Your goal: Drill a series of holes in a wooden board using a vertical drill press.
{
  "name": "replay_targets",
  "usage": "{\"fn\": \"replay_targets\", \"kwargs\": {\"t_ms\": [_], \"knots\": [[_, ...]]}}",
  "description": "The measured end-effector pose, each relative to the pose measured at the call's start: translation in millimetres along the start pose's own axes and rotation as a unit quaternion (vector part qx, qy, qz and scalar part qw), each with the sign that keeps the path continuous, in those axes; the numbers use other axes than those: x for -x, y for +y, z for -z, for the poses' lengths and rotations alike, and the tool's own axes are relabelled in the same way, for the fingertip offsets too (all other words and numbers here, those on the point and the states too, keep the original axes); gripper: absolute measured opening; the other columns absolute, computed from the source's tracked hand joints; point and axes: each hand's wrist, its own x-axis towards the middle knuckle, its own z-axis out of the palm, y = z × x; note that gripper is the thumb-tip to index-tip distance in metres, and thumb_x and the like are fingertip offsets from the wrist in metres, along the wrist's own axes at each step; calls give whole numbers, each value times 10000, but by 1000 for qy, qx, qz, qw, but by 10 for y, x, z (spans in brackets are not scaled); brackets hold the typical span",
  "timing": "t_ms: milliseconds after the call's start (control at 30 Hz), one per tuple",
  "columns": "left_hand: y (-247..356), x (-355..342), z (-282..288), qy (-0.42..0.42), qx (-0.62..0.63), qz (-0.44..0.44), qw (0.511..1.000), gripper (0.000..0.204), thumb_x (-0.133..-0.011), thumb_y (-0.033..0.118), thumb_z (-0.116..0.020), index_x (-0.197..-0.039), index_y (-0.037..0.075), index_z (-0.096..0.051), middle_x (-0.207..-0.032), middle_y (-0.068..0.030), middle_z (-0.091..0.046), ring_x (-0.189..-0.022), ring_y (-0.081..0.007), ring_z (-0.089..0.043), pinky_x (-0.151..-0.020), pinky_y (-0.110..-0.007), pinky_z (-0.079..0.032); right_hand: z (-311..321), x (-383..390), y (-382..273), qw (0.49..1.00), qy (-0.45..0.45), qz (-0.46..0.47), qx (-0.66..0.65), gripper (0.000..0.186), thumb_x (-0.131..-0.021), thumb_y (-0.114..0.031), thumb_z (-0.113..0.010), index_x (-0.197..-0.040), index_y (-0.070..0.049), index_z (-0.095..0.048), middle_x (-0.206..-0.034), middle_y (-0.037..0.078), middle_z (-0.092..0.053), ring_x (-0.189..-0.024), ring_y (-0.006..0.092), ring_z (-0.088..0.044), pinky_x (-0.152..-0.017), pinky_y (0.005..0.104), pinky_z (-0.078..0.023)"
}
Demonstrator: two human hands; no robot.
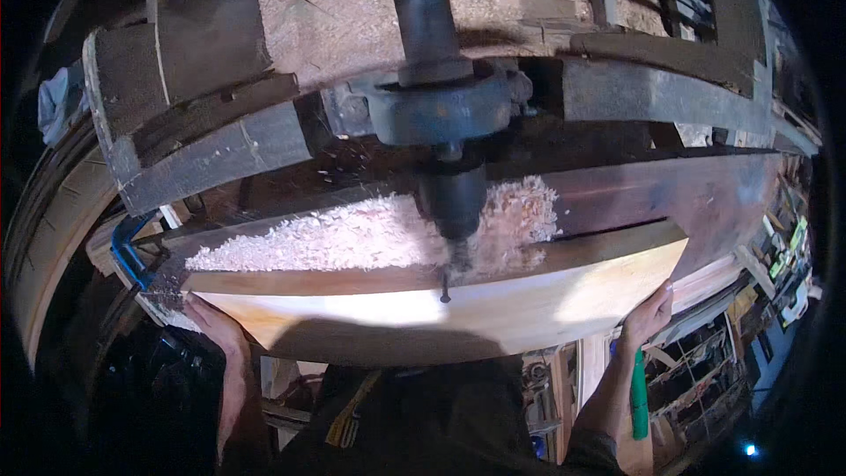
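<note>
A pale wooden board [520, 295] lies across the front of the machine table, its length running left to right. My left hand [211, 322] grips its left end, with the fingers partly hidden at the edge. At the opposite end my right hand [650, 316] is closed round the lower right corner. Over the middle of the board hangs a dark machine chuck [452, 198] with a slim drill-like bit [445, 289]. The bit's tip meets the board's upper face or sits just above it; I cannot tell which.
Heaped wood shavings [352, 234] lie behind the board, around the chuck. A thick spindle housing [441, 110] comes down from above, before a grey cross beam [661, 97]. A blue-framed tool [130, 251] is at the left, a green tube [639, 397] at the lower right.
</note>
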Motion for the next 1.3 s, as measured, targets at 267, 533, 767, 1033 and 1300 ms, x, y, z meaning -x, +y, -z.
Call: {"fn": "replay_targets", "kwargs": {"t_ms": [267,533,767,1033,1300], "knots": [[6,17,10,-12,-5,-2,1000,679,-1070,439,-355,-1480,-99,-289,-1533,-286,-304,-1394,-369,-349,-1168,-420,-270,15,-19,15,999,1,-38,28,488,-1077,-360,-414,-1005,70,-634,-906,98,-651,-820,155,-547,-753,318,-461],[-362,-791,277,-16,1,-27,1000,542,-1086,318,-315,-1465,-68,-353,-1511,-292,-339,-1402,-404,-339,-1184,-429,-263,-270,758,-247,993,68,-91,-28,392,-1074,-277,-416,-984,75,-561,-884,110,-557,-834,170,-459,-766,331,-429],[-628,-863,296,-15,-153,-123,980,533,-1090,316,-289,-1508,-15,-312,-1549,-281,-278,-1433,-410,-270,-1196,-445,-232,-169,1082,-271,987,-2,-119,-111,444,-1071,-354,-418,-1138,61,-560,-1100,121,-578,-1022,198,-509,-951,344,-416],[-512,-863,248,15,-127,-76,989,588,-1080,394,-311,-1462,-46,-394,-1537,-276,-319,-1429,-398,-294,-1196,-439,-225,-273,740,-240,999,-12,-10,-45,377,-1072,-241,-392,-859,44,-515,-789,100,-504,-746,183,-441,-693,337,-392],[-553,-543,261,20,-179,-121,976,617,-1086,406,-303,-1430,-99,-386,-1446,-316,-403,-1313,-428,-418,-1131,-427,-314,-65,855,22,1000,-9,-19,-9,397,-1074,-259,-396,-827,38,-485,-763,98,-483,-729,191,-430,-684,342,-397]]}}
